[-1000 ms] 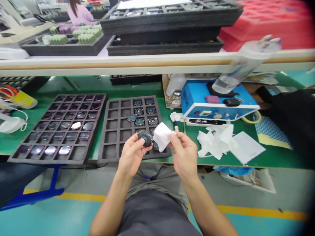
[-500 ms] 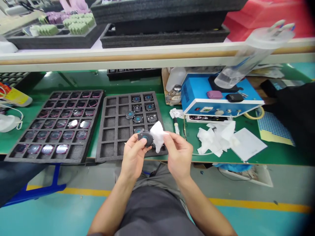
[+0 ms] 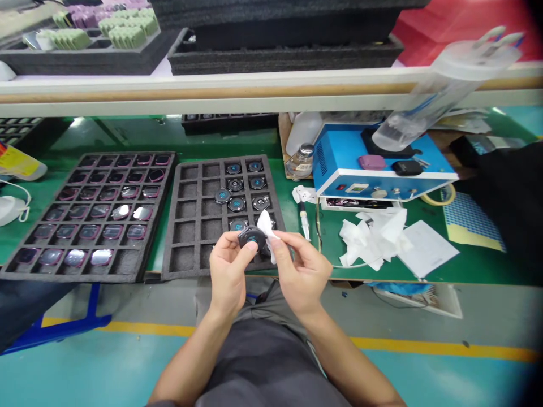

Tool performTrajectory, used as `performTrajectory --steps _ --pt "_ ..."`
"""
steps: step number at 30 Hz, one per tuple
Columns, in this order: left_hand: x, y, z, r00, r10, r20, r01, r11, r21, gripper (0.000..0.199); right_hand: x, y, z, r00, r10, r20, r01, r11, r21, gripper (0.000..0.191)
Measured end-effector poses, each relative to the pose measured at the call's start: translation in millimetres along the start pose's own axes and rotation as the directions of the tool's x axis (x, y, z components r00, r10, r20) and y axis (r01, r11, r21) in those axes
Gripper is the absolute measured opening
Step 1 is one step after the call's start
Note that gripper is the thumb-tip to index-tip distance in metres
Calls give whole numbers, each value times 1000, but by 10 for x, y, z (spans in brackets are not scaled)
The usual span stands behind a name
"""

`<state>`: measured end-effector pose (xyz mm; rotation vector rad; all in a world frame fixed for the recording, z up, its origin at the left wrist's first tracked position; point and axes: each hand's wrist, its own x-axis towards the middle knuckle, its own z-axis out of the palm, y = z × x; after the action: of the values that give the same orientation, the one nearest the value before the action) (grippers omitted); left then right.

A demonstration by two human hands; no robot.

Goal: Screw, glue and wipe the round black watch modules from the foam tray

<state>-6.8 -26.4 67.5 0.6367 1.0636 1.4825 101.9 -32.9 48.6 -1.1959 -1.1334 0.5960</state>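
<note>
My left hand pinches a round black watch case between thumb and fingers, its blue-marked face turned up. In my right hand is a white wipe, bunched between thumb and fingertips at the right edge of the watch case. Both hands are above the near side of a dark foam tray. Several similar round watch cases sit in that tray's right-hand columns, and one watch case rests across a divider. Part of the tray's near right corner is hidden by my hands.
Left of it, another foam tray holds several square watch cases. To the right are a pen-like tool, crumpled white wipes, a blue control box and a glass bottle. A shelf edge crosses above the bench.
My right hand has moved left, bringing the wipe against the watch case's edge. The wipe is more bunched up. My left hand still holds the watch case, and the whole view has shifted slightly.
</note>
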Motion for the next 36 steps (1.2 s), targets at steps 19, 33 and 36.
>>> performTrajectory --steps 19,33,36 --pt "-247 -179 150 962 242 -130 -199 941 275 13 -261 -44 42 974 -224 -24 213 950 -228 27" --pt "116 48 -261 997 72 -34 -75 994 -77 19 279 -37 -99 785 552 280 -619 695 366 28" --pt "110 113 -176 997 -7 74 18 988 -156 22 240 -49 -95 745 568 350 -665 673 324 29"
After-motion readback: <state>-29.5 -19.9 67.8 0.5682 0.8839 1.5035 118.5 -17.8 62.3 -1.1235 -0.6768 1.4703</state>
